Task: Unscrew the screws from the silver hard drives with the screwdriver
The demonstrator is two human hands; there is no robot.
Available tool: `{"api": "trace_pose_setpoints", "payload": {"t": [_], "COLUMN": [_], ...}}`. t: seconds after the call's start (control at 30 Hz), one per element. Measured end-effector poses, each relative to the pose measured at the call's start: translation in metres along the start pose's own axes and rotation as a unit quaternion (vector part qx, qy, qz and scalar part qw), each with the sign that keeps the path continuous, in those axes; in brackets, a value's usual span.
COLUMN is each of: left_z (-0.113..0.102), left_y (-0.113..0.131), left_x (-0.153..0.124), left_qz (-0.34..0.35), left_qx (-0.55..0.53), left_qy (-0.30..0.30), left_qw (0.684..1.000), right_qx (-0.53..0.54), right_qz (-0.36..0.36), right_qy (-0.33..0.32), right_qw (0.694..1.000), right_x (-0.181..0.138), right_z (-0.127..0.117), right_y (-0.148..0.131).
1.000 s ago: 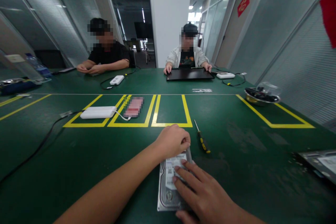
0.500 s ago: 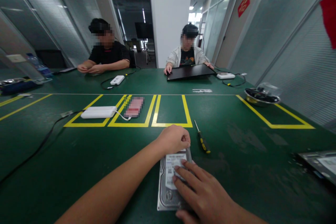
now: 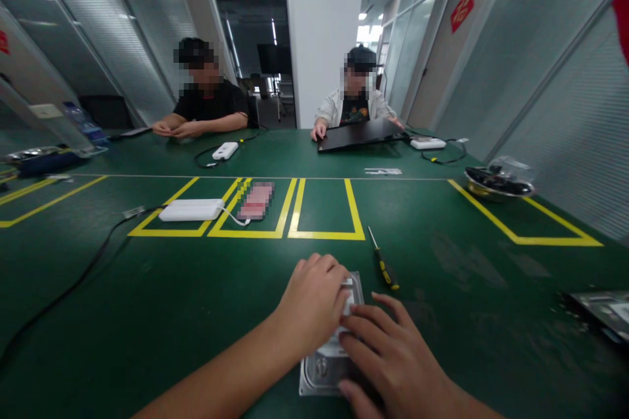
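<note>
A silver hard drive (image 3: 328, 380) with a white label lies flat on the green table, partly covered by both hands. My left hand (image 3: 317, 301) is over its upper left part, fingers curled down and their tips hidden, so whatever they pinch cannot be made out. Across the drive's right side is my right hand (image 3: 393, 353), open with fingers spread and the fingertips at the label. Beyond the drive, to the right, lies a black and yellow screwdriver (image 3: 384, 265).
A white power bank (image 3: 191, 210) and a blurred pink phone (image 3: 256, 201) lie in yellow-taped boxes. At right are a metal bowl of black parts (image 3: 496, 184) and another drive-like device (image 3: 602, 311). Two people sit opposite; one holds a dark panel (image 3: 361, 135).
My left hand has come down from the drive's far edge towards me, over the label. My right hand has shifted slightly right and its fingers have lifted a little.
</note>
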State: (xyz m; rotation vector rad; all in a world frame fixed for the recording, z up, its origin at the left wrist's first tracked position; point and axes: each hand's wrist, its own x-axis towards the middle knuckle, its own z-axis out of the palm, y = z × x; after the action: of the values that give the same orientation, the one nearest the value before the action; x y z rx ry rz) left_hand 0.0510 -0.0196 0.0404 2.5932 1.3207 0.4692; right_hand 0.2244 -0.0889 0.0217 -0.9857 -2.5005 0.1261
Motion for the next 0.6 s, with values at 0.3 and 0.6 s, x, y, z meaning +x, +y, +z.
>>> {"api": "trace_pose_setpoints", "payload": {"t": [0.3, 0.6], "left_z": [0.01, 0.011], "left_y": [0.007, 0.007], "left_x": [0.0, 0.0], "left_qz": [-0.007, 0.007], "left_qx": [-0.002, 0.01], "left_qy": [0.031, 0.041], "left_qw": [0.999, 0.999], "right_qx": [-0.027, -0.097], "right_qz": [0.143, 0.189], "right_qy": [0.095, 0.079], "right_qw": [0.985, 0.974], "right_x": [0.002, 0.001], "right_z": [-0.001, -0.005], "right_y": [0.028, 0.048]}}
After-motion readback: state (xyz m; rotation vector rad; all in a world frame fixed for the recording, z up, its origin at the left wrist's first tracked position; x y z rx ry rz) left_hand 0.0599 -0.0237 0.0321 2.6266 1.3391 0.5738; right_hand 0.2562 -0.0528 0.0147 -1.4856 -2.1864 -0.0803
